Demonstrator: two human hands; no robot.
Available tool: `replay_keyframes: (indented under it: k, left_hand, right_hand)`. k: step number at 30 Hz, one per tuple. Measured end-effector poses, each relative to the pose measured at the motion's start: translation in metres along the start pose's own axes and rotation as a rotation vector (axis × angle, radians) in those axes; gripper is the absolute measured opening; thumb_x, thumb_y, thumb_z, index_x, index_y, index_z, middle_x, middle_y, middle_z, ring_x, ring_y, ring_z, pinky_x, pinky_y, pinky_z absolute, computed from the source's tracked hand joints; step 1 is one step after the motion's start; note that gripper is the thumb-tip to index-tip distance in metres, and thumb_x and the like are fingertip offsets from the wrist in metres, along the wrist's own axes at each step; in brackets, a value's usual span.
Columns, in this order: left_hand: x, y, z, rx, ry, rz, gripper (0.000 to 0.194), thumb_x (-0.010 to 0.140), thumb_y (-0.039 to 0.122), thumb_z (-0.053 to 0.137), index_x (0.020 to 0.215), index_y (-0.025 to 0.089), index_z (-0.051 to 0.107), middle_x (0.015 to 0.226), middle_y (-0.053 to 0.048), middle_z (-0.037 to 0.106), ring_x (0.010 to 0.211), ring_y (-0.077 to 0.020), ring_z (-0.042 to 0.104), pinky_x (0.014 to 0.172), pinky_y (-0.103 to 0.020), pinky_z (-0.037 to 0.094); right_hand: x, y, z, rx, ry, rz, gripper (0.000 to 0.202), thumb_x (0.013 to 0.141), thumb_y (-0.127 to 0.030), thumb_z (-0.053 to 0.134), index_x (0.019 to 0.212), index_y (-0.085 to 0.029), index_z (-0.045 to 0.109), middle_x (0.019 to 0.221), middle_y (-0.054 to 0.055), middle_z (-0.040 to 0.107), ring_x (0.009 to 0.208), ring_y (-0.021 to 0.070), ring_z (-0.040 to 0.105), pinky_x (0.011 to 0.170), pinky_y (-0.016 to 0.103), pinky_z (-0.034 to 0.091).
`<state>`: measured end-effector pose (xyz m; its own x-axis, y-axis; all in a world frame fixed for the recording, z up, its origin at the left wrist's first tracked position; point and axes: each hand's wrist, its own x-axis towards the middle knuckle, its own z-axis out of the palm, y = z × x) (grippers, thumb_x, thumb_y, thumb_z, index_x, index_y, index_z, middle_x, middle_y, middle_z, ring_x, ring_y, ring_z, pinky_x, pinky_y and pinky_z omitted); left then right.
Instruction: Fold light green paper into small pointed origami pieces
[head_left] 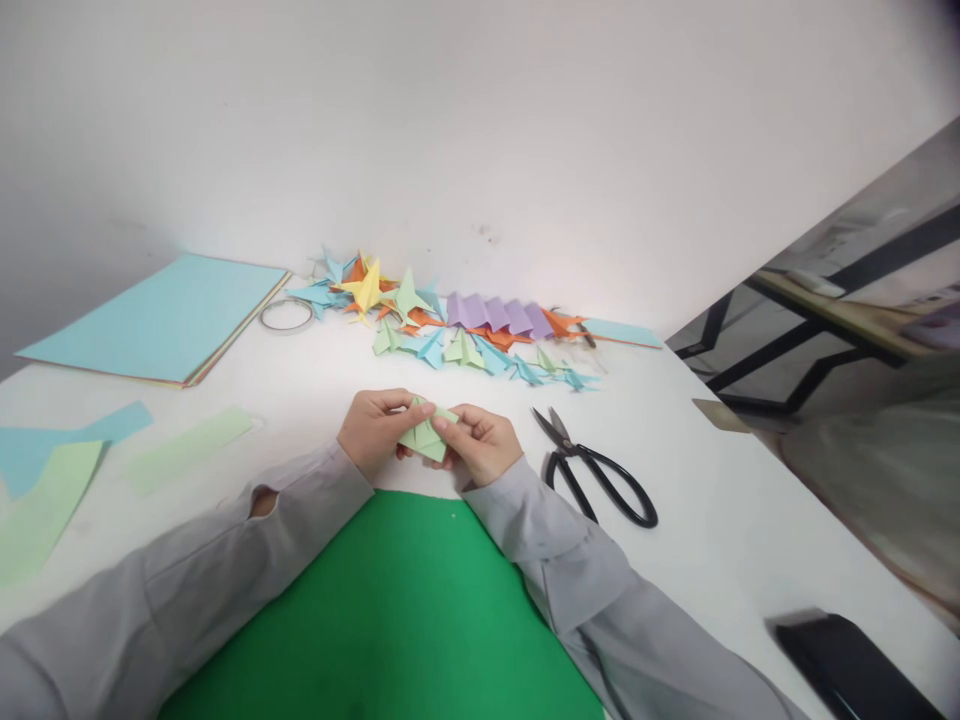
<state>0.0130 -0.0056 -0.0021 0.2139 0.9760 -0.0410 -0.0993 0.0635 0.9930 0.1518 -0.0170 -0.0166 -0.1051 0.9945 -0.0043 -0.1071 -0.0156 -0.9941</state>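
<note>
A small folded piece of light green paper (425, 440) is held up between both hands, just above the far edge of a green sheet (382, 600). My left hand (375, 428) pinches its left side, thumb on top. From the right, my right hand (484, 440) grips the same paper, its thumb lying on the front. Fold lines show on the paper's face, and most of my fingers are hidden behind it. Black-handled scissors (592, 465) lie with blades partly apart, right of my right hand.
Folded paper figures (367, 290) in several colours and a purple pleated strip (499, 315) lie along the wall. At left are a stack of coloured paper (165, 310), a ring (286, 314) and green offcuts (60, 500). A black phone-like object (855, 660) lies near right.
</note>
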Motion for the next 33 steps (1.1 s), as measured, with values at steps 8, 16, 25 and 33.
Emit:
replay_keyframes:
  k: [8,16,25,33]
  left_hand:
    - [0.0001,-0.0012,0.0003,0.022,0.014,0.009,0.024,0.062,0.035,0.068,0.059,0.012,0.061,0.042,0.004,0.052,0.034,-0.0049,0.042,0.030,-0.017,0.031]
    - [0.0008,-0.0023,0.0004,0.045,0.014,0.047,0.021,0.063,0.032,0.066,0.058,0.012,0.063,0.045,0.003,0.054,0.038,-0.0057,0.045,0.034,-0.017,0.034]
    - [0.0008,-0.0020,0.0006,0.057,0.020,0.035,0.021,0.064,0.032,0.065,0.057,0.012,0.062,0.046,0.003,0.055,0.039,-0.0062,0.046,0.035,-0.017,0.035]
    - [0.0016,-0.0035,-0.0016,0.077,-0.019,0.081,0.023,0.067,0.034,0.063,0.059,0.012,0.063,0.043,0.004,0.051,0.039,-0.0060,0.044,0.036,-0.018,0.034]
  right_hand:
    - [-0.0021,-0.0024,0.0027,-0.017,0.049,-0.011,0.032,0.058,-0.045,0.071,0.061,-0.015,0.059,0.035,-0.003,0.056,0.030,0.0102,0.051,0.029,0.018,0.038]
    - [-0.0032,-0.0018,0.0031,-0.014,0.062,-0.024,0.029,0.059,-0.042,0.071,0.059,-0.016,0.059,0.034,-0.003,0.056,0.030,0.0096,0.050,0.030,0.018,0.037]
    - [-0.0053,-0.0040,0.0049,0.012,0.069,-0.023,0.029,0.057,-0.039,0.073,0.059,-0.016,0.057,0.033,-0.004,0.054,0.030,0.0094,0.050,0.031,0.018,0.040]
    - [-0.0013,0.0019,-0.0025,-0.019,-0.037,-0.034,0.033,0.067,-0.047,0.064,0.065,-0.014,0.058,0.041,0.000,0.060,0.034,0.0109,0.054,0.032,0.019,0.040]
